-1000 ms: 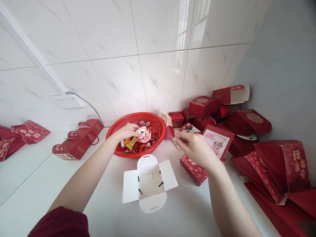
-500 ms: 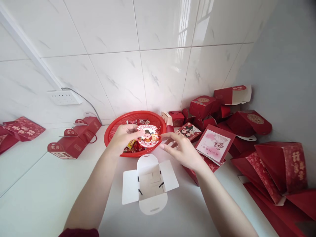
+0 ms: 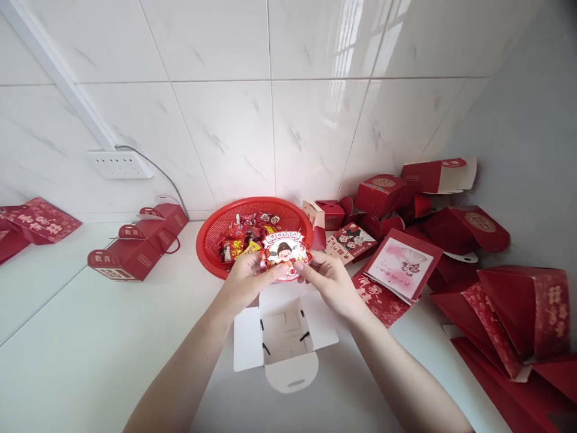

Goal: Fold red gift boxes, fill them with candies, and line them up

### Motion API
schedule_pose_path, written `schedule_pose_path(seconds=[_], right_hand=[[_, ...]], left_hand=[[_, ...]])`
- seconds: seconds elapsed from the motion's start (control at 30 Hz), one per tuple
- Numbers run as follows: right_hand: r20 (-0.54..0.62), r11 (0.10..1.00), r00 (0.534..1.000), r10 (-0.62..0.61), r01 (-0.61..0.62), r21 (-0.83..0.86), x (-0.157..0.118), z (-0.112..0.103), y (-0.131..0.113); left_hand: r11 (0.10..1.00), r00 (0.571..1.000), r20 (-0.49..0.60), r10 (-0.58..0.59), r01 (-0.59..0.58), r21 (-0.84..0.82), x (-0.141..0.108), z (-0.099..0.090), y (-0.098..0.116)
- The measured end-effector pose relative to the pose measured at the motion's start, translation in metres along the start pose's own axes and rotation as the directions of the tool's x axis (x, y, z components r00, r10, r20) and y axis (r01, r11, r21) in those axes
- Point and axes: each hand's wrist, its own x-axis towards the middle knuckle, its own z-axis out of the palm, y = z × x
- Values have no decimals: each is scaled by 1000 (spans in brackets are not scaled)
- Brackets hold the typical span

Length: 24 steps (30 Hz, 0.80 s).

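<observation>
A red-and-white packet printed with a cartoon figure in a black hat [image 3: 285, 243] is held up between both hands. Its left edge is pinched by my left hand [image 3: 246, 279], thumb across the front. My right hand [image 3: 332, 281] grips the right edge the same way. Just behind is a red plastic basket [image 3: 206, 243] with wrapped sweets [image 3: 241, 240] inside. Below the hands stands an open paper box [image 3: 283, 325], white inside, its flaps folded outward; the packet and hands partly cover its far flap.
Closed red gift boxes [image 3: 130, 252] stand in a row at the left. A heap of red boxes [image 3: 383, 195] fills the right back, with a pink printed card [image 3: 403, 264] in front. Folded red boxes [image 3: 518, 313] lie at the far right. The tiled wall carries a socket strip [image 3: 119, 165].
My right hand has closed on the packet's right edge. The packet has come away from over the basket, lower and nearer the open box. The view has shifted slightly.
</observation>
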Motion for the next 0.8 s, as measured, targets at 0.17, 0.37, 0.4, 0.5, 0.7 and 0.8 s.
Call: schedule_pose_path(seconds=[0.17,0.37,0.4,0.5,0.7,0.8], right_hand=[[7,999,1000,25,-25,24,2,4,4],[10,994,999,46,-47,101,3,5,1],[17,992,998,55,-57,116,3,4,2],[40,981,996,85,-90,170,2,3,4],[67,969,996,55,-69,237,1,3,4],[31,974,998,50,-55,219,2,3,3]], left_hand=[[1000,1000,-27,14,-14,-13,2,-6,-8],[998,998,19,53,-54,45,3,-10,-13],[997,998,29,61,-62,36,3,-9,-13],[998,997,47,65,-64,-23,3,-7,-13],[997,996,64,58,-55,-59,2,-4,-11],[1000,998,61,-5,6,-28,4,-4,-9]])
